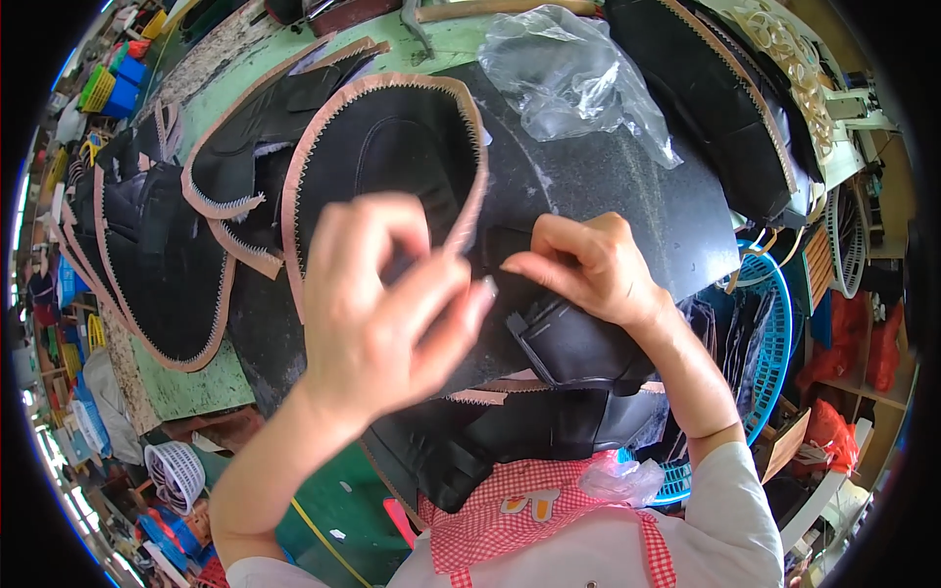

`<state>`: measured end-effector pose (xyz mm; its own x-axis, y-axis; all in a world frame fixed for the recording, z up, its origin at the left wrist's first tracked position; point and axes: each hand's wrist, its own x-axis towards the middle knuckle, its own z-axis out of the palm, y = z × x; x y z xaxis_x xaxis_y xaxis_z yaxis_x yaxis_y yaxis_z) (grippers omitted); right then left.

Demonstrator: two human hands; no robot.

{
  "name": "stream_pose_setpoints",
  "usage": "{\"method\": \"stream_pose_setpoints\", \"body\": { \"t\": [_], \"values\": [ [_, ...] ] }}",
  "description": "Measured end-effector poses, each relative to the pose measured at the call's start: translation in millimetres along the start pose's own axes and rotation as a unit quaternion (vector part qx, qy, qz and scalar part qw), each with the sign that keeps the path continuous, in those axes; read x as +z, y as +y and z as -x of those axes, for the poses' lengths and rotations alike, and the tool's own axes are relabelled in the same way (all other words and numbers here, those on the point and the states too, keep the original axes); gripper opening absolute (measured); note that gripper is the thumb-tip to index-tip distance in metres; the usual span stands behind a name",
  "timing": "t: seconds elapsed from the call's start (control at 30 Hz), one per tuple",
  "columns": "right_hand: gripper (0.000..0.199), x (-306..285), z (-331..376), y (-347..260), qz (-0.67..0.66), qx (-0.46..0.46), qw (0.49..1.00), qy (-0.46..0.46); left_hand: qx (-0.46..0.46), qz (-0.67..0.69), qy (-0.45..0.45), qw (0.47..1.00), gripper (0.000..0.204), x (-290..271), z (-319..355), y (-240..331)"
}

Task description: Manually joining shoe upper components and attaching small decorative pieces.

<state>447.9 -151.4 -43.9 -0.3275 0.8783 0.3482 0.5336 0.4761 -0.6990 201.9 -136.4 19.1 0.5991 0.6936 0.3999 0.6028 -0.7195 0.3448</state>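
Note:
A large black leather piece (412, 147) has a pinkish-beige, saw-toothed tape (291, 206) round its curved edge. My left hand (368, 314) is in front of its lower part, fingers bent and smeared by motion. The tape's right end runs down to those fingers; whether they grip it is hidden. My right hand (598, 265) is closed, thumb and curled index finger on the dark leather at the near side. Below it, a folded black leather part (578, 343) with stitched seams bulges up. More black leather (529, 426) hangs over the near edge, above my red checked apron (520, 490).
Similar taped black pieces (167, 265) lie in a heap at left on the green table (201, 387). A clear plastic bag (578, 73) rests on the dark board (637, 206). At far right is a leather stack (706, 98); a blue basket (779, 343) holds dark pieces.

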Motion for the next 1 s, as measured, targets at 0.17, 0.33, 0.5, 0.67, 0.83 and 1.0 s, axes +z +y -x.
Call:
{"method": "stream_pose_setpoints", "body": {
  "t": [0.17, 0.33, 0.5, 0.67, 0.83, 1.0],
  "values": [
    [0.028, -4, 1, -5, -0.028, 0.011, 0.998, 0.046, -0.185, 0.182, -0.224, 0.939, 0.032, 19, 22, 40],
    [0.033, -32, 3, -19, -0.055, 0.085, 0.994, -0.029, -0.26, 0.359, -0.174, 0.879, 0.019, 42, 21, 38],
    [0.069, -69, 28, -44, -0.075, 0.269, 0.943, -0.181, -0.181, 0.346, -0.121, 0.912, 0.013, 24, 14, 22],
    [0.077, -154, -3, -15, 0.03, 0.194, 0.973, -0.123, -0.048, 0.26, -0.022, 0.964, 0.042, 28, -37, -16],
    [0.067, -154, -54, 52, 0.295, 0.164, 0.931, -0.142, 0.058, 0.052, -0.121, 0.99, 0.078, 54, -78, -34],
    [0.021, -100, -19, 40, 0.291, 0.005, 0.934, 0.207, 0.017, 0.205, -0.068, 0.976, 0.039, 71, -69, -51]
  ]
}}
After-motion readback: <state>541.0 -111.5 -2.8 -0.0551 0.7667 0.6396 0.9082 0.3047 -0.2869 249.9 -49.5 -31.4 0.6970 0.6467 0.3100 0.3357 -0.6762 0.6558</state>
